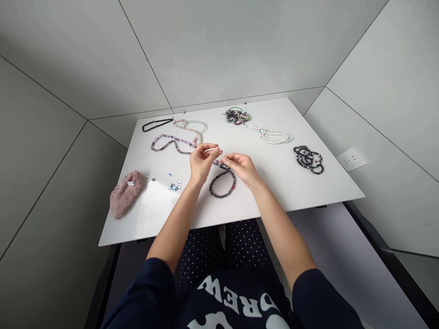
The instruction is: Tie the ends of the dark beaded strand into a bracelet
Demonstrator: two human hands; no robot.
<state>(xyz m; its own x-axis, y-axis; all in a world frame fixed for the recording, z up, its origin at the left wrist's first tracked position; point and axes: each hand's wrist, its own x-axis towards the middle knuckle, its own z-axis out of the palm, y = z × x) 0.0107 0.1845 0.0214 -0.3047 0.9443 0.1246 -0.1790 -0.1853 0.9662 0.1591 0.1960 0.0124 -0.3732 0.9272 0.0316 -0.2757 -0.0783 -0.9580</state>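
My left hand (203,163) is raised over the middle of the table, thumb and fingertips pinched together. Facing it, my right hand (243,168) also pinches, its fingertips a short way from the left ones. Whatever lies in either pinch is too small to make out. Just beneath the fingers, a dark bead strand (221,196) lies in a loop with one red bead (232,187) on it. Beyond my left hand stretches a purple and grey bead strand (168,136), partly hidden by the hand.
The white table (274,192) also carries a black strand (157,123), a pink and clear strand (196,122), a mixed bead bundle (237,116), a pale strand (273,136) and black beads (308,159). Left are a fuzzy pink band (126,194) and small blue bits (174,187). Walls enclose the table.
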